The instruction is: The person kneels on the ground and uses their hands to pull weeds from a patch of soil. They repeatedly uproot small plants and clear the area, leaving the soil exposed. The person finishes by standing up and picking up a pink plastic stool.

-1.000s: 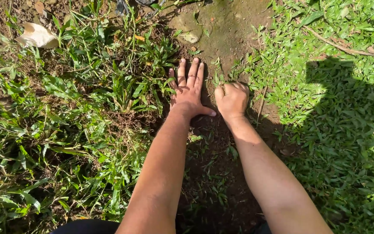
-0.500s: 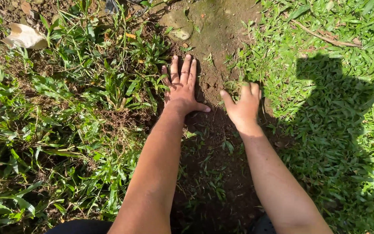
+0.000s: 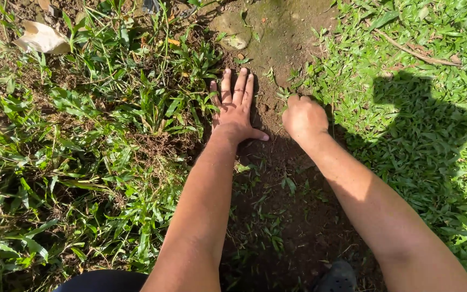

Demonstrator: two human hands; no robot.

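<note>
Kneeling over a strip of bare soil (image 3: 277, 178), a person presses the left hand (image 3: 235, 111) flat, fingers spread, beside tall weeds (image 3: 152, 108); the right hand (image 3: 304, 116), open half a second ago, has now curled shut on short grass (image 3: 290, 96) at the lawn's edge, suggesting weeding continues.

The small grass tuft (image 3: 290, 93) is a low clump of short green blades, rooted upright at the edge of the bare soil strip (image 3: 268, 48), just below the flat greenish stone (image 3: 232, 30). The closed right hand (image 3: 304, 117) partly covers it.
</note>
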